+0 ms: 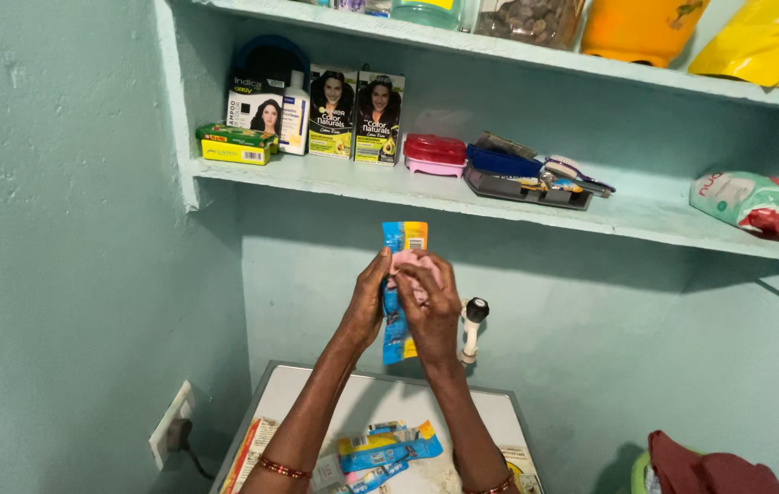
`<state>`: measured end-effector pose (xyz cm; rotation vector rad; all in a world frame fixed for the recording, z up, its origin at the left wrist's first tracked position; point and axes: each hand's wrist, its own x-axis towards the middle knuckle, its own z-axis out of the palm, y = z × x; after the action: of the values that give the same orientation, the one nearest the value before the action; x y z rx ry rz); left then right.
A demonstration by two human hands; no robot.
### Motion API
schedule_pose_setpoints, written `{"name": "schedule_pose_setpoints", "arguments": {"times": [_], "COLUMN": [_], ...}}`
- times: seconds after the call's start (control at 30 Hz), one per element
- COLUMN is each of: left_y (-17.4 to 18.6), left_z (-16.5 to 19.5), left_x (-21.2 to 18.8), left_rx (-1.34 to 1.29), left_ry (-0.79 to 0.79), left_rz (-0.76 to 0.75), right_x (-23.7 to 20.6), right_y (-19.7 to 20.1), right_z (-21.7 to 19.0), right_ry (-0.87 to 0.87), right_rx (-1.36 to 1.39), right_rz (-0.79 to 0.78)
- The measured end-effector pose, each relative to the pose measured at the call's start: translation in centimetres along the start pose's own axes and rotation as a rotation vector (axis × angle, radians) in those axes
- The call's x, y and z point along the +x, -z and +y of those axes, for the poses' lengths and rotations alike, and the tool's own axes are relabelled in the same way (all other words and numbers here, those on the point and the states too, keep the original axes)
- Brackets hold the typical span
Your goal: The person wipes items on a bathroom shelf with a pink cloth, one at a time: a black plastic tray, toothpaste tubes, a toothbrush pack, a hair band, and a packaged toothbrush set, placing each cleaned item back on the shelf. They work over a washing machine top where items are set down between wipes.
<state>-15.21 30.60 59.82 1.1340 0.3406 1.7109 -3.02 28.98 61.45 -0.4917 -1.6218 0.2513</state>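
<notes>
You are in a home washing or storage corner. Teal plastered walls hold built-in shelves (389, 187) stocked with hair-dye boxes (355, 116), a white bottle (295, 114), a soap packet (236, 144) and a pink soap case (434, 154). A wall tap (472, 327) and a socket (172, 424) flank a white appliance top (389, 398).

Both hands meet before the wall, left hand (366, 306) and right hand (430, 306) around an upright packet (396, 325); a tap (472, 327) stands just right of them; below lies a table (311, 384) bearing more packets (389, 448); above, a shelf (353, 183) carries boxes (353, 116) left and a lidded tub (435, 154) right
</notes>
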Motion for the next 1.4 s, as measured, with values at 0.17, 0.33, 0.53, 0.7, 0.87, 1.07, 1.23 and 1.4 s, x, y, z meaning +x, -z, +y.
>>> {"name": "schedule_pose_setpoints", "arguments": {"times": [0.17, 0.33, 0.53, 0.7, 0.87, 1.07, 1.23, 1.4], "left_y": [-0.4, -0.3, -1.6, -2.8, -2.5, -2.6, -2.1, -2.3], "left_z": [1.5, 2.2, 1.1, 0.2, 0.2, 0.3, 1.7, 1.9], "left_x": [1.1, 1.6, 0.2, 0.1, -1.4, -1.6, -0.9, -0.3], "left_rx": [0.094, 0.024, 0.098, 0.34, 0.629, 0.521, 0.171, 0.099], "left_ry": [-0.038, 0.015, -0.02, -0.096, -0.18, -0.139, -0.103, -0.063], "left_rz": [0.093, 0.081, 0.021, 0.033, 0.127, 0.153, 0.004, 0.048], "right_x": [-1.0, -3.7, -1.1, 1.0, 2.3, 2.3, -1.5, -3.6], "right_y": [0.1, 0.8, 1.0, -0.3, -0.4, -0.7, -1.4, -1.2], "right_z": [0.1, -0.2, -0.9, -2.3, -3.1, -2.4, -1.9, -1.2], "right_ry": [0.206, 0.28, 0.234, 0.079, 0.088, 0.041, 0.152, 0.201], "right_rx": [-0.142, -0.189, -0.183, -0.013, 0.001, -0.04, -0.137, -0.258], "right_rz": [-0.103, -0.121, 0.026, 0.203, 0.201, 0.153, 0.106, 0.062]}}
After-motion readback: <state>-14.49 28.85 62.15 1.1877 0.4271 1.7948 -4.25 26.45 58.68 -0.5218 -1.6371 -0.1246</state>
